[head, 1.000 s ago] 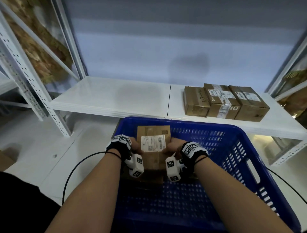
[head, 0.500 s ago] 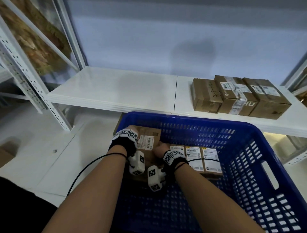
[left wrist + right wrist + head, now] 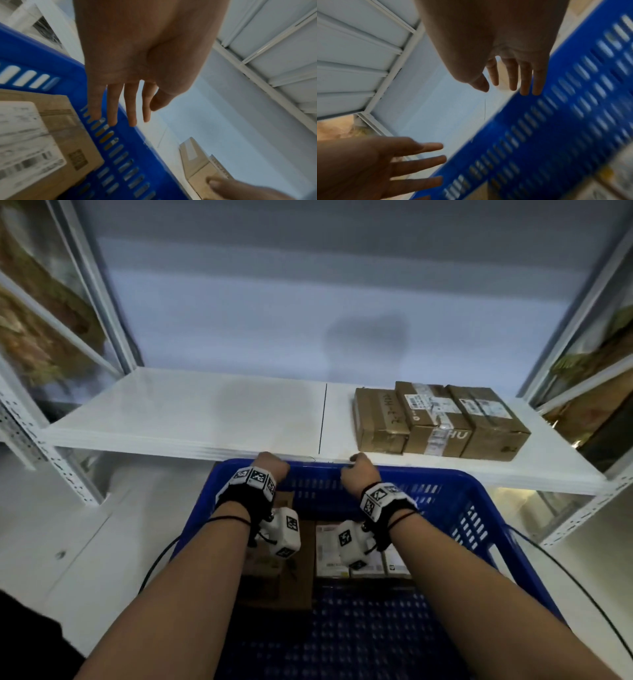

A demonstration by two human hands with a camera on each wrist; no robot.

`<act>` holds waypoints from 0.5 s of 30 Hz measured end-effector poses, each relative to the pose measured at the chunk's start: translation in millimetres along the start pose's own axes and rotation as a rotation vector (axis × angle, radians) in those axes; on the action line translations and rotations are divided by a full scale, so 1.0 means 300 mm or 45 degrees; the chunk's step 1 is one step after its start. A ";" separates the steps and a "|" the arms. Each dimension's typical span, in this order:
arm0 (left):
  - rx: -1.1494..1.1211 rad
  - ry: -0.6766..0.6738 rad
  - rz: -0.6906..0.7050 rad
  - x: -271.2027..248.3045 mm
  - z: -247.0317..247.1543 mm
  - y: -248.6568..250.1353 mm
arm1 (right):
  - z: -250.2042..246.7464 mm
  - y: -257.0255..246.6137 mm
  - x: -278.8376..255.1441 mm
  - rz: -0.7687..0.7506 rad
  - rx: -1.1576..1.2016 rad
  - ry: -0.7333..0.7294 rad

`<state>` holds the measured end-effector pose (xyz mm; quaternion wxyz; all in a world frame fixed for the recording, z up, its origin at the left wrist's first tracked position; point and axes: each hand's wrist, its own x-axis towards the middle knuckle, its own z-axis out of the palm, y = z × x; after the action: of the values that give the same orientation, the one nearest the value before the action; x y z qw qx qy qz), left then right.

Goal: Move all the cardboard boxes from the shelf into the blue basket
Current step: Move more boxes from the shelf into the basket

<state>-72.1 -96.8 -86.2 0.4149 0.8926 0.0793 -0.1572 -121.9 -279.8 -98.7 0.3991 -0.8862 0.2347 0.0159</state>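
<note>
White shelf [image 3: 191,419] ahead carries three cardboard boxes [image 3: 438,422], two more lie half hidden under our wrists in the blue basket [image 3: 479,508], and our left hand [image 3: 137,60] and right hand [image 3: 496,47] hover empty, fingers straight.

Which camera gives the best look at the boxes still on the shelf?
The head view: all three boxes sit side by side on the shelf, tops and fronts showing. The left wrist view catches only part of the row at its lower edge; the right wrist view shows almost nothing.
</note>
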 end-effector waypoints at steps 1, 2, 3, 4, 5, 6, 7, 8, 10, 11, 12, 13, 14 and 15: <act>-0.009 0.045 0.009 0.011 0.009 0.022 | -0.048 -0.004 0.032 -0.012 -0.063 0.081; -0.010 0.082 0.040 0.022 0.019 0.041 | -0.093 -0.011 0.057 -0.027 -0.129 0.169; 0.012 0.104 0.074 0.017 0.027 0.064 | -0.127 -0.016 0.085 -0.046 -0.180 0.251; 0.011 0.121 0.099 0.020 0.041 0.081 | -0.160 -0.019 0.105 -0.049 -0.234 0.310; 0.008 0.121 0.111 0.012 0.050 0.098 | -0.185 -0.021 0.124 -0.055 -0.292 0.349; -0.010 0.116 0.122 0.018 0.064 0.111 | -0.203 -0.022 0.143 -0.060 -0.359 0.383; -0.020 0.115 0.135 0.025 0.079 0.116 | -0.215 -0.021 0.164 -0.069 -0.428 0.416; -0.045 0.119 0.141 0.034 0.093 0.116 | -0.222 -0.026 0.177 -0.074 -0.487 0.440; -0.086 0.115 0.150 0.046 0.120 0.114 | -0.212 -0.037 0.209 -0.089 -0.582 0.480; -0.094 0.117 0.163 0.048 0.127 0.110 | -0.199 -0.041 0.227 -0.095 -0.627 0.487; -0.108 0.128 0.174 0.054 0.133 0.106 | -0.185 -0.047 0.240 -0.101 -0.681 0.470; -0.124 0.128 0.176 0.065 0.137 0.097 | -0.167 -0.049 0.253 -0.103 -0.733 0.442; -0.147 0.119 0.177 0.070 0.138 0.091 | -0.154 -0.046 0.264 -0.106 -0.770 0.426; -0.173 0.105 0.177 0.080 0.140 0.082 | -0.140 -0.041 0.275 -0.107 -0.782 0.423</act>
<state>-51.9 -144.5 -102.4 0.4808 0.8715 0.0446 -0.0855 -50.1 -336.0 -79.2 0.0705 -0.9643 0.2441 -0.0750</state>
